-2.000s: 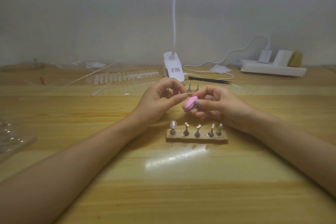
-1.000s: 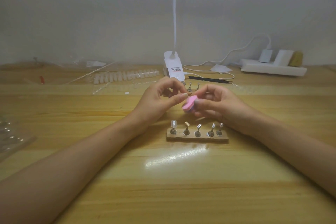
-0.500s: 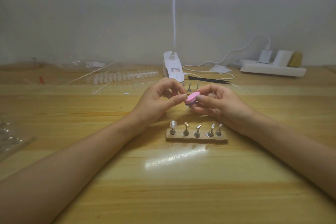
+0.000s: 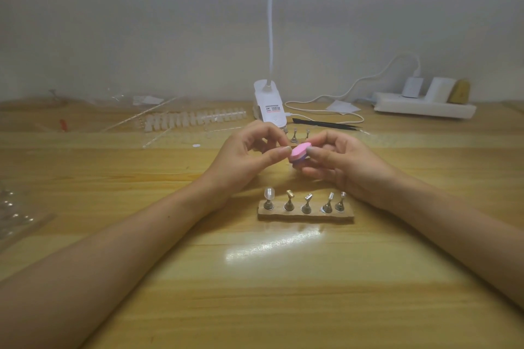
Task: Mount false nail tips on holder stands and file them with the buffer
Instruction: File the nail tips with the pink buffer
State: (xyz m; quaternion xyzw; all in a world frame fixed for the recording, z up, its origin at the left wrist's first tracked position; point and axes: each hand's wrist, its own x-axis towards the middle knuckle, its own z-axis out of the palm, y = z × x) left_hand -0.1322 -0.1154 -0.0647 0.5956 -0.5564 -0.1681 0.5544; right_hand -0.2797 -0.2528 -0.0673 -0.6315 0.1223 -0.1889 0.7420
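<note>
A white clip lamp (image 4: pixel 269 106) stands at the middle back of the wooden table (image 4: pixel 255 292), its gooseneck rising out of frame. Black tweezers (image 4: pixel 326 123) lie just right of it. A white power strip (image 4: pixel 422 107) sits upper right, a charger (image 4: pixel 412 87) plugged in. Clear plastic packaging (image 4: pixel 17 215) lies at the left edge.

Home hobby desk, set up as a nail-art station. Pale wooden tabletop (image 4: pixel 255 278) was pushed against a plain white wall (image 4: pixel 141 22). A clip-on desk lamp (image 4: pixel 269 106) and a white power strip (image 4: pixel 425 108) with plugged-in adapters sat at the back. A strip of false nail tips (image 4: pixel 192 119), black tweezers (image 4: pixel 326 123), clear plastic packaging (image 4: pixel 17 212) and metal holder stands (image 4: pixel 306 202) on a wooden base lay about.
</note>
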